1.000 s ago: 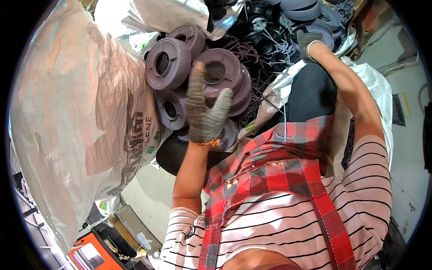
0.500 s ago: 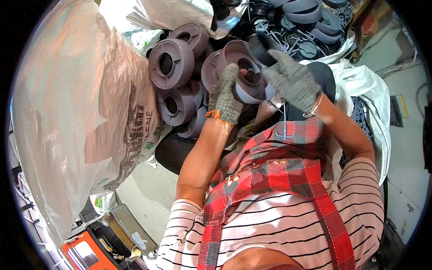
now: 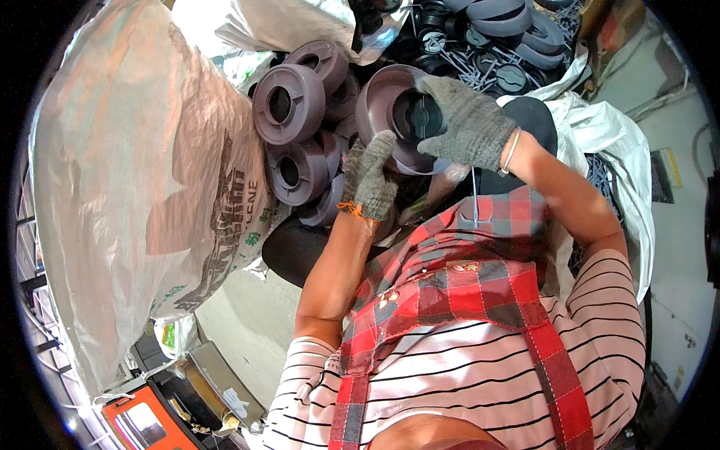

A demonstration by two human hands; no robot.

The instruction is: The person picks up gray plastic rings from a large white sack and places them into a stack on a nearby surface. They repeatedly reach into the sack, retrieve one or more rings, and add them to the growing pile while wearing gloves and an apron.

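A purple-grey plastic cup-shaped ring (image 3: 373, 101) is in front of me, its hollow side facing up. My left hand (image 3: 371, 180), in a grey knitted glove, is closed on the ring's near left edge with the thumb along the wall. My right hand (image 3: 472, 124), gloved too, has its thumb and fingers around a black round cap (image 3: 418, 116) at the ring's centre. Whether the cap is fully seated I cannot tell. Several more purple-grey rings (image 3: 289, 105) are heaped just left of the held one.
A big pale woven sack (image 3: 142, 187) fills the left side. Beyond my hands lie loose black caps (image 3: 511, 78), thin grey plastic pieces (image 3: 469, 71) and stacked grey rings (image 3: 499, 16). White sacking (image 3: 619, 146) is on the right, an orange device (image 3: 139, 421) at lower left.
My right hand has swung left to the ring, bringing the black cap onto its centre opening. The held ring now sits more level, and my left hand is slightly lower.
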